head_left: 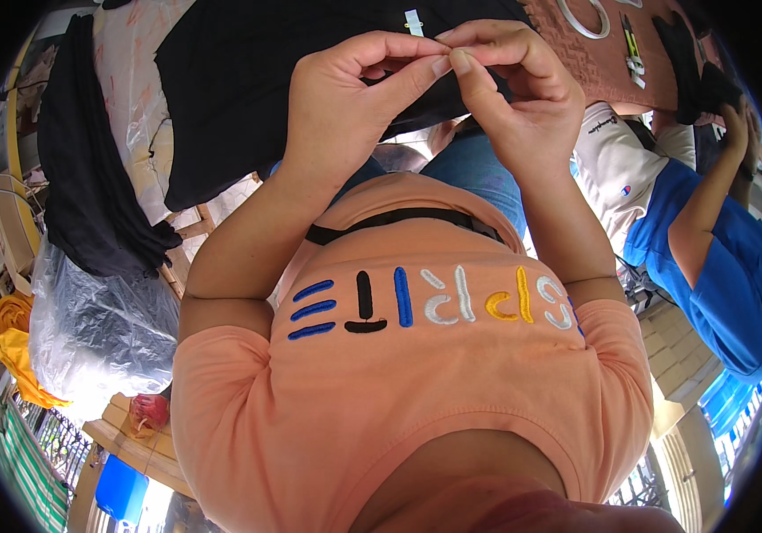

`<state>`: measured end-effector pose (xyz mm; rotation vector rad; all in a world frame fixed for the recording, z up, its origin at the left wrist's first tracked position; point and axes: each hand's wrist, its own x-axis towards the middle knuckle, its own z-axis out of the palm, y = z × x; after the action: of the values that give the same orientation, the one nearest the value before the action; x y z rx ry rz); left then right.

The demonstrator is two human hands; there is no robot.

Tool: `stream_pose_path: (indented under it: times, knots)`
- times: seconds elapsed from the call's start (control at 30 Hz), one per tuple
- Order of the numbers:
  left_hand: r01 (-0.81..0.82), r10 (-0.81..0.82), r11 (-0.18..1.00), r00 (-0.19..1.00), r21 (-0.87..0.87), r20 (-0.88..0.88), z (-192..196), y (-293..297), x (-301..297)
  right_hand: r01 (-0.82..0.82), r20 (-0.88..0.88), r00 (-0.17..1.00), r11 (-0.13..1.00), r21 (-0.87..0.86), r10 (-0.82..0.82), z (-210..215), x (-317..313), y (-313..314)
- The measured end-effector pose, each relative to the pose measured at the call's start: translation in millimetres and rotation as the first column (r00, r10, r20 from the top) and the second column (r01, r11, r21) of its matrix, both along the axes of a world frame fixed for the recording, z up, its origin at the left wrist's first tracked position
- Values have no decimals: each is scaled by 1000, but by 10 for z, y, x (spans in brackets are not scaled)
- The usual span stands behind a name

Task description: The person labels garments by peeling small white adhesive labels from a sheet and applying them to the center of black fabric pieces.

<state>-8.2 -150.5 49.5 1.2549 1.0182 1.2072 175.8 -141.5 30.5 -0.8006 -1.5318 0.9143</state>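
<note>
My left hand (pixel 337 102) and my right hand (pixel 527 93) meet fingertip to fingertip above a black cloth (pixel 230 89). Thumb and forefinger of each are pinched together. Whatever sits between the fingertips is too small to make out. On the cloth, just beyond my fingers, lies a small white label (pixel 413 22). The cloth spreads over the work surface and hangs toward my lap.
A reddish-brown mat (pixel 554 22) carries a white ring (pixel 585 18) and yellow-and-black snips (pixel 634 53). Right of me sits a co-worker in a blue shirt (pixel 710 258), hands at dark cloth. At left are another black cloth (pixel 88 169) and a clear plastic bag (pixel 101 329).
</note>
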Motion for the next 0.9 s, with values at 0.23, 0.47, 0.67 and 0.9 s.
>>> stream_pose_path:
  times: [0.23,0.47,0.67,0.9]
  knots:
    - [-1,1,1000,1000,-5,13,-6,-6,2,-5,-9,1000,1000,-7,5,4,-2,-6]
    - [-11,11,1000,1000,13,-18,-13,-7,0,-9,-7,1000,1000,0,9,-1,-4,-2]
    - [-23,25,1000,998,21,-55,9,-14,5,-1,-2,1000,1000,-9,1,-3,-6,-8]
    - [-30,32,999,998,31,-58,-3,-14,5,-3,-6,1000,1000,-7,3,-20,-8,-5]
